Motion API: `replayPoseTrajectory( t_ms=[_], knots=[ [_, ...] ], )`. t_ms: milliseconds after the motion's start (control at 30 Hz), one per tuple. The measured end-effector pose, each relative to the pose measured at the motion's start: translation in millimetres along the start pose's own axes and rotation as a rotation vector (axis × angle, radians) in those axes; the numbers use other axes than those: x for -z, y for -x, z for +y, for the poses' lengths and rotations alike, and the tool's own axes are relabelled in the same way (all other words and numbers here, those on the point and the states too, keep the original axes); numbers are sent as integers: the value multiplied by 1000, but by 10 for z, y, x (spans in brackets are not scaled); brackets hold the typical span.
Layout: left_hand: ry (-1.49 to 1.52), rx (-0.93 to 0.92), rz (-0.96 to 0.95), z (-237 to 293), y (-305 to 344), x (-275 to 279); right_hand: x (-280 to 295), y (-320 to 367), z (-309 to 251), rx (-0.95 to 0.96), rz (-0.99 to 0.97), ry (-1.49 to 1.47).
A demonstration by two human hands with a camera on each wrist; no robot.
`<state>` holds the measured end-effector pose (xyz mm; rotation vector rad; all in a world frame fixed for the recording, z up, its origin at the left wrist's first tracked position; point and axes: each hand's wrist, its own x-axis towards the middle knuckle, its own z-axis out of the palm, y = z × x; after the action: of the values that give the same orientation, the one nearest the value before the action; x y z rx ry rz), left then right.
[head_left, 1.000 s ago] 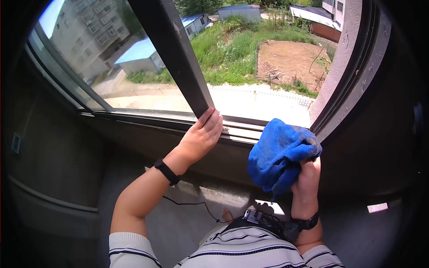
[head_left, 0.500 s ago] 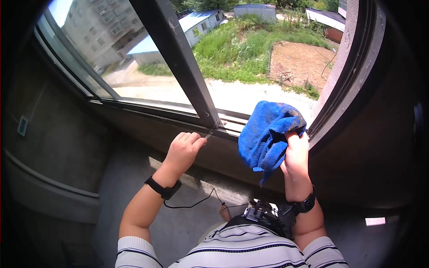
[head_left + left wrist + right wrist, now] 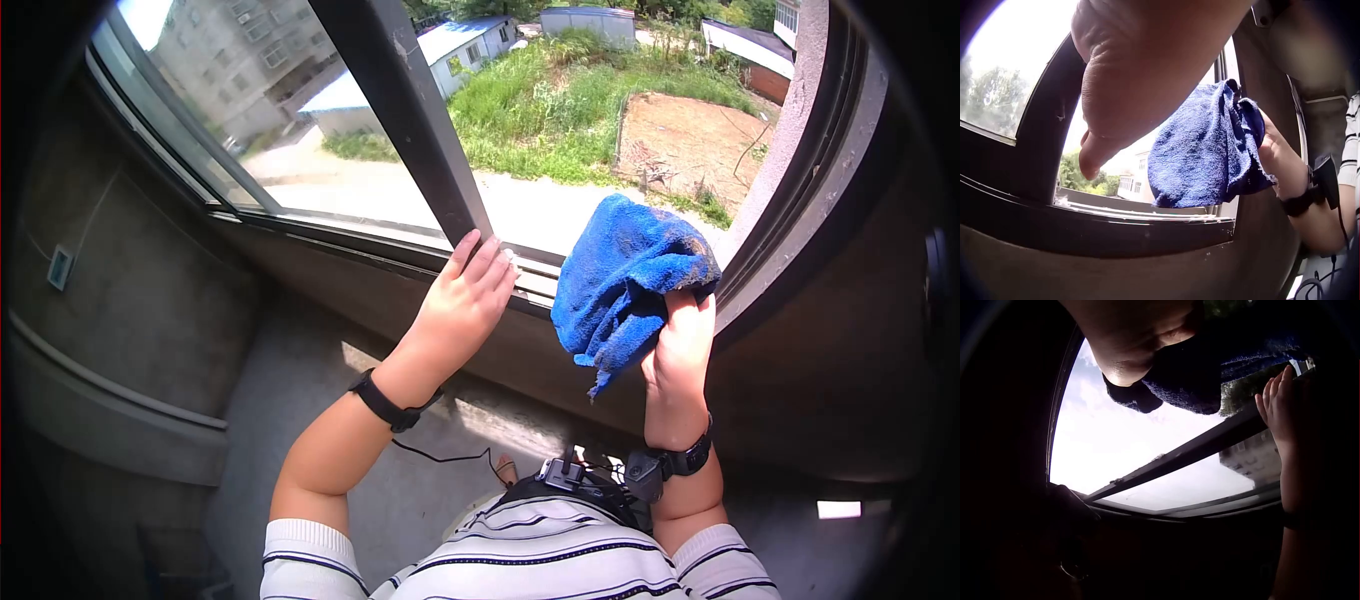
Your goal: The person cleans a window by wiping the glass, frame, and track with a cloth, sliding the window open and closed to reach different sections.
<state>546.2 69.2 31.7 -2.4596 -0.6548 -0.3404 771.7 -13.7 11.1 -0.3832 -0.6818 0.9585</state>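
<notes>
My left hand [image 3: 462, 305] is at the lower end of the dark window sash's upright [image 3: 415, 130], its fingers extended and the tips at the frame. Some whitish fluff [image 3: 510, 257] shows beside those fingertips, over the window track [image 3: 537, 282]. In the left wrist view its thumb points downward in front of the opening. My right hand [image 3: 686, 340] grips a bunched blue cloth [image 3: 615, 275] with brownish dirt on its upper part. The cloth hangs in front of the open part of the window, to the right of my left hand.
A glass pane [image 3: 300, 130] fills the left of the window, and the right jamb [image 3: 835, 130] rises beside the cloth. Below the sill is a dark wall [image 3: 340, 285]. A black cable [image 3: 450, 460] runs near the waist. Outside lie grass and low buildings.
My left hand first drew back from the sash, pulling a thin pale strand, then returned to the frame's lower end with fingers extended. The cloth shifted left, then right again, staying in my right hand.
</notes>
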Motion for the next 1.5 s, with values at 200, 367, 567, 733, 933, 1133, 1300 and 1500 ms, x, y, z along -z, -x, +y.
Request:
replayPoseTrajectory(
  t_ms=[200,367,567,733,933,1133,1300,1500],
  knots=[
    [-196,-35,-149,-67,-403,-630,35,161,-60,-30,148,-43],
    [-250,-33,-95,-42,-511,-712,125,258,-95,-5,133,118],
    [-104,188,-129,25,-575,-1047,129,259,-116,-8,120,117],
    [37,-56,1,-129,-394,-900,156,270,-143,3,69,134],
    [400,340,115,23,11,-62,226,251,-115,-58,137,167],
    [23,614,40,-439,1885,-412,247,190,-54,-74,128,116],
    [225,1178,-324,-351,2465,-168,156,132,-2,-107,109,57],
    [633,1207,11,-27,1180,179,91,89,-30,-134,-52,67]
  ],
)
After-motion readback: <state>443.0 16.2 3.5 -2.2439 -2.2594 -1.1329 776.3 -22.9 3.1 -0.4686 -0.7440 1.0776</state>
